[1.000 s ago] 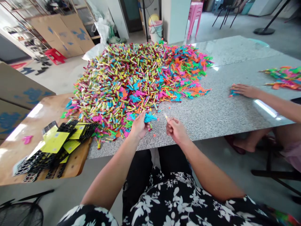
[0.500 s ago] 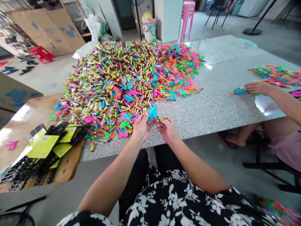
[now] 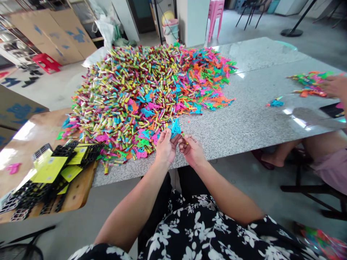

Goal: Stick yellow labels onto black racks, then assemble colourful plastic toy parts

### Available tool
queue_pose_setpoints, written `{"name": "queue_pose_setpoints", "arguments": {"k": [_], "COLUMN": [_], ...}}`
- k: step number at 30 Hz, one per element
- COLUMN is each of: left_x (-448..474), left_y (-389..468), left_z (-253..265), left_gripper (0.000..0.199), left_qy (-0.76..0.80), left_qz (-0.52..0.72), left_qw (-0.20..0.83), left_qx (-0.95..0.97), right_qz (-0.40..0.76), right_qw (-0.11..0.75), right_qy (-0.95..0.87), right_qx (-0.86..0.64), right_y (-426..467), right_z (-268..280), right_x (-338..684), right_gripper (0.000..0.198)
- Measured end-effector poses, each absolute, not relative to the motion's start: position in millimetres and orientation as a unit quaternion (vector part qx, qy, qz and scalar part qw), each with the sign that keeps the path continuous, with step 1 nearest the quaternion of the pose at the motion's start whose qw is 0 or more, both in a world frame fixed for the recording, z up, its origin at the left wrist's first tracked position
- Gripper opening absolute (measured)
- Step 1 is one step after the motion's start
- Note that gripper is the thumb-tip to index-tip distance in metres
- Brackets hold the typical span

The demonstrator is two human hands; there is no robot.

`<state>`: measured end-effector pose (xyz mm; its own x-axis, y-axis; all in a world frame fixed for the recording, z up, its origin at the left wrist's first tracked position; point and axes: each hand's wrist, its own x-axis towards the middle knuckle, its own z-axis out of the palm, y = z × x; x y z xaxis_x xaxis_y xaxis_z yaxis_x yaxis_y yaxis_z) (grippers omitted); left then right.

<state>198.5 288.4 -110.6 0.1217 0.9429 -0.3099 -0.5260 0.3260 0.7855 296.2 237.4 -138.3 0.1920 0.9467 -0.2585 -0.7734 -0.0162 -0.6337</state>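
Observation:
Over the near edge of the speckled table [image 3: 217,133], my left hand [image 3: 165,146] pinches a blue plastic toy piece [image 3: 175,127], shaped like a small toy gun. Close beside it, my right hand [image 3: 192,148] grips a small yellow-green tube with a red end [image 3: 183,135] between thumb and fingers. The tube is near the blue piece's right side; I cannot tell whether they touch. Just beyond my hands rises a big heap of small yellow, red and clear tubes [image 3: 124,86]. Pink, orange, green and blue toy pieces [image 3: 206,79] are mixed into its right side.
Black mesh pieces with yellow cards [image 3: 51,169] lie on the wooden board [image 3: 84,195] at left. A co-worker's hand [image 3: 334,86] is over a smaller coloured pile [image 3: 311,81] at right. One blue toy piece [image 3: 275,103] lies apart there.
My hands stay almost in place, with the tube shifting slightly beside the blue piece. The co-worker's hand has left the lone blue piece and moved right to the smaller pile.

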Motion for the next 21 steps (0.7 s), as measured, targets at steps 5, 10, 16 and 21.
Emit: {"name": "queue_pose_setpoints", "arguments": {"k": [5, 10, 16, 21], "left_x": [204.3, 212.3, 216.3, 176.7], "left_y": [281.1, 267.9, 261.7, 285.4], "left_z": [-110.4, -113.2, -129.3, -134.2], "left_gripper": [0.045, 0.045, 0.034, 0.027], "left_qy": [0.415, 0.407, 0.411, 0.500], "left_qz": [0.526, 0.551, 0.551, 0.491], "left_qw": [0.676, 0.660, 0.681, 0.579], "left_qx": [0.305, 0.308, 0.254, 0.416], "right_qz": [0.594, 0.574, 0.662, 0.597], "right_qw": [0.697, 0.685, 0.591, 0.616], "right_qy": [-0.177, -0.231, -0.248, -0.165], "right_qx": [-0.361, -0.385, -0.389, -0.486], "right_y": [234.9, 229.2, 223.3, 245.4], "right_z": [-139.2, -138.3, -136.7, -141.2], "right_x": [289.5, 295.5, 317.1, 389.0], "right_gripper": [0.039, 0.039, 0.040, 0.030]}}
